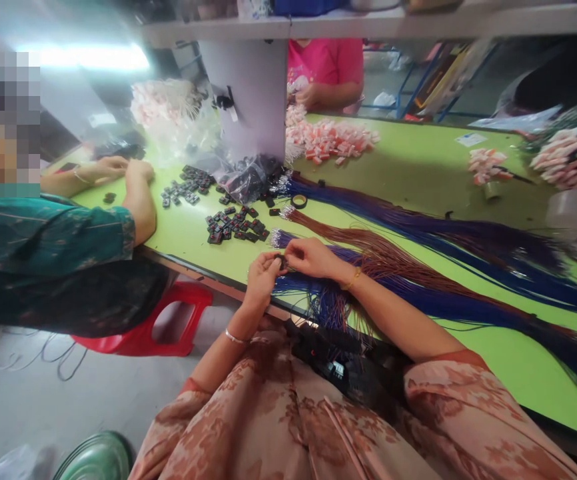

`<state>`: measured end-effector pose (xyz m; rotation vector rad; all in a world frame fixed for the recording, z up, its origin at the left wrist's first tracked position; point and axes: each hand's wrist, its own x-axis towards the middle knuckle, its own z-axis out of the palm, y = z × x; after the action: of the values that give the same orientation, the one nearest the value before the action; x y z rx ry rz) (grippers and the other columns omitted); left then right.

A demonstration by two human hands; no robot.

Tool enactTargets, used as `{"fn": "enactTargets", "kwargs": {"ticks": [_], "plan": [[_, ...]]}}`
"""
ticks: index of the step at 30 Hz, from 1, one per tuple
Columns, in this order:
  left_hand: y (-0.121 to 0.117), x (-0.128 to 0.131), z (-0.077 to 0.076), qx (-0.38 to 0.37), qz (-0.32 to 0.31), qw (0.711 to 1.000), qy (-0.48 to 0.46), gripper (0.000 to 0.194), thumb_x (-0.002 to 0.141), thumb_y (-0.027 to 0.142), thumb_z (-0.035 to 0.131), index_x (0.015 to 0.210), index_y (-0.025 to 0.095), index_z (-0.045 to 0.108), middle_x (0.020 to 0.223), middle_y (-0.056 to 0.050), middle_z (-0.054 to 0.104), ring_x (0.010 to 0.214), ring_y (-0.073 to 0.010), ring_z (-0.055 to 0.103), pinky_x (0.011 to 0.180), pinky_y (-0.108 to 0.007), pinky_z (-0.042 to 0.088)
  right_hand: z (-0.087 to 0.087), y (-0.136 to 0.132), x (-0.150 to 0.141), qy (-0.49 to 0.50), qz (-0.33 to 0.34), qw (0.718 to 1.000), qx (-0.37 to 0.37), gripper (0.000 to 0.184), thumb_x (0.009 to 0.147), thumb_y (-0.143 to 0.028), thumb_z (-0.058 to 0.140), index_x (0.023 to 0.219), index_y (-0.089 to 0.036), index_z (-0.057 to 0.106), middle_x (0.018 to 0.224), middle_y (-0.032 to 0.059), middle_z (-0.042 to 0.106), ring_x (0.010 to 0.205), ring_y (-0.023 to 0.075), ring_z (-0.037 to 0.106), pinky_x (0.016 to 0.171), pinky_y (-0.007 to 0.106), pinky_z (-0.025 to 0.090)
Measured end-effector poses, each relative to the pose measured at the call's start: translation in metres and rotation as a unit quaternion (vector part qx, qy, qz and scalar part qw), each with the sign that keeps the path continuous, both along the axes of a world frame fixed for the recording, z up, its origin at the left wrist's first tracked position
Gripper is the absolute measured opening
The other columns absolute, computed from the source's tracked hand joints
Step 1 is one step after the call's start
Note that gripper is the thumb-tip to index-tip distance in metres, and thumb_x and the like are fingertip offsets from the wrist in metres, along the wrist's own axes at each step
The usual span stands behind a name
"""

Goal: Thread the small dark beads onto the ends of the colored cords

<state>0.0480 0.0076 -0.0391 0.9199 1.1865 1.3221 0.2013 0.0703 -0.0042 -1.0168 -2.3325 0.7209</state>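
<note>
Pinching a small black block [281,262], the left hand [262,275] holds it near the front edge of the green table [418,143]. The block looks short and dark. The right hand [313,259] bends its fingers beside it; I can't tell if they pinch it.

A red stool [199,316] and a round green object [93,459] stand apart on the grey floor [168,407].

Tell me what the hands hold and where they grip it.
The left hand pinches a small black piece, apparently by its left end; what the right hand holds is unclear.
</note>
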Motion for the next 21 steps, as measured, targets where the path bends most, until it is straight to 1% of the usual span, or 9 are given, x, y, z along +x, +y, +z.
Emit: {"fn": "enactTargets", "kwargs": {"ticks": [3,5,8,10,12,14,16,18,21], "plan": [[-0.026,0.019,0.012,0.199,-0.006,0.954,0.225,0.021,0.086,0.022,0.053,0.105,0.016,0.06,0.1,-0.009,0.066,0.093,-0.0169,0.061,0.086,-0.034,0.049,0.009,0.011,0.007,0.006,-0.002,0.999,-0.049,0.021,0.082,-0.024,0.047,0.078,-0.013,0.064,0.07,0.0013,0.064,0.06,0.0099,0.05,0.059,0.021,0.033],[-0.044,0.037,0.017,0.339,-0.114,0.866,0.349,0.025,0.087,0.016,0.047,0.109,0.016,0.06,0.102,-0.01,0.066,0.097,-0.0177,0.06,0.088,-0.032,0.048,0.01,0.013,0.004,-0.047,0.01,0.997,-0.055,0.019,0.079,-0.022,0.05,0.077,-0.013,0.066,0.072,0.0024,0.066,0.062,0.0109,0.052,0.061,0.022,0.034],[-0.064,0.061,0.017,0.458,-0.304,0.716,0.43,0.032,0.088,0.013,0.043,0.116,0.012,0.057,0.101,-0.011,0.066,0.091,-0.0174,0.06,0.083,-0.03,0.05,0.004,0.008,-0.01,-0.154,0.025,0.987,-0.044,0.016,0.076,-0.021,0.053,0.078,-0.014,0.068,0.077,0.0048,0.069,0.067,0.0137,0.056,0.062,0.023,0.035],[-0.069,0.07,0.014,0.486,-0.358,0.67,0.431,0.031,0.089,0.019,0.043,0.116,0.01,0.057,0.102,-0.012,0.066,0.094,-0.018,0.06,0.086,-0.03,0.049,-0.003,0.001,-0.02,-0.212,0.001,0.977,-0.032,0.017,0.077,-0.022,0.053,0.081,-0.015,0.068,0.082,0.0069,0.07,0.072,0.0165,0.059,0.062,0.025,0.035],[-0.066,0.067,0.011,0.493,-0.355,0.678,0.414,0.031,0.09,0.027,0.045,0.114,0.012,0.059,0.103,-0.012,0.066,0.098,-0.0185,0.06,0.09,-0.03,0.047,-0.007,-0.004,-0.027,-0.247,-0.018,0.968,-0.023,0.018,0.079,-0.023,0.051,0.084,-0.017,0.068,0.087,0.008,0.07,0.077,0.019,0.061,0.062,0.026,0.035],[-0.053,0.052,0.011,0.474,-0.312,0.718,0.403,0.029,0.089,0.03,0.046,0.109,0.016,0.062,0.101,-0.01,0.067,0.098,-0.019,0.06,0.091,-0.032,0.047,-0.008,-0.008,-0.029,-0.266,-0.013,0.963,-0.025,0.019,0.082,-0.022,0.049,0.086,-0.017,0.067,0.089,0.0083,0.07,0.079,0.02,0.062,0.063,0.026,0.036],[-0.029,0.024,0.011,0.416,-0.222,0.775,0.421,0.026,0.089,0.025,0.045,0.103,0.02,0.066,0.097,-0.009,0.067,0.094,-0.0198,0.06,0.09,-0.034,0.046,-0.007,-0.012,-0.029,-0.283,-0.006,0.959,-0.029,0.019,0.083,-0.022,0.048,0.088,-0.016,0.065,0.09,0.0098,0.07,0.08,0.0209,0.063,0.065,0.027,0.037],[0.002,-0.011,0.011,0.309,-0.069,0.815,0.485,0.031,0.088,0.019,0.041,0.105,0.018,0.066,0.103,-0.012,0.065,0.099,-0.0232,0.057,0.093,-0.039,0.044,-0.008,-0.014,-0.027,-0.287,-0.011,0.958,-0.016,0.019,0.085,-0.021,0.046,0.09,-0.015,0.063,0.091,0.0118,0.069,0.08,0.0218,0.062,0.067,0.027,0.037],[0.048,-0.061,0.006,0.174,0.05,0.795,0.579,0.037,0.084,0.012,0.039,0.112,0.012,0.063,0.114,-0.017,0.06,0.107,-0.0288,0.051,0.095,-0.045,0.04,-0.012,-0.018,-0.026,-0.259,-0.038,0.965,0.015,0.021,0.088,-0.021,0.041,0.096,-0.014,0.059,0.089,0.0126,0.068,0.077,0.0214,0.061,0.065,0.028,0.035]]}}
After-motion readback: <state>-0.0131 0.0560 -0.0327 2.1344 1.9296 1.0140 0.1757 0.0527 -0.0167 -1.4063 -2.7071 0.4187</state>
